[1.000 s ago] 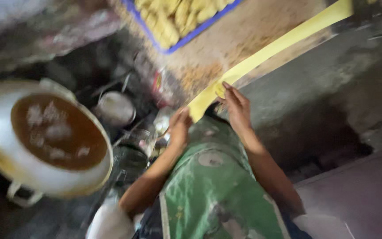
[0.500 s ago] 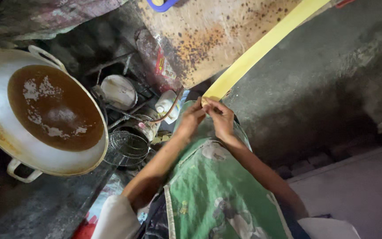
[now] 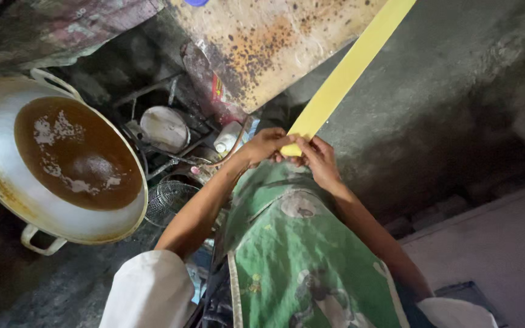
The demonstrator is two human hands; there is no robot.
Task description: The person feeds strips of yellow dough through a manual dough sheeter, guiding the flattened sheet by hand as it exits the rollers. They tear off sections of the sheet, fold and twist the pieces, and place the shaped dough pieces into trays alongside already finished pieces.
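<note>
both hands meet at the near end of a long, flat, pale yellow strip of dough point(image 3: 347, 73), which runs up and away from them across the edge of a rust-speckled metal worktop point(image 3: 262, 48) and out of view at the top. the left hand point(image 3: 265, 147) is closed in a pinch on the strip's end, thumb and fingers folded over its left corner. the right hand point(image 3: 316, 159) is closed on the same end from the other side, fingers curled over the edge. the strip's end sits just above a green patterned apron point(image 3: 299, 255).

the strip looks thin, soft and light, and it hangs taut in a straight band. by the look of it, it would stretch or tear if pulled hard, and sag if let slack. the sound place to hold it seems to be across the full width at the end, as the hands do, not by one corner.

left of the strip's end, well apart, stands a large round metal pan with loop handles, holding dark brown oil with foam on it point(image 3: 62, 164). between the pan and the strip's end lie a small round metal lid point(image 3: 165, 127), a wire mesh skimmer point(image 3: 168, 200) and a small white bottle point(image 3: 226, 138).
</note>
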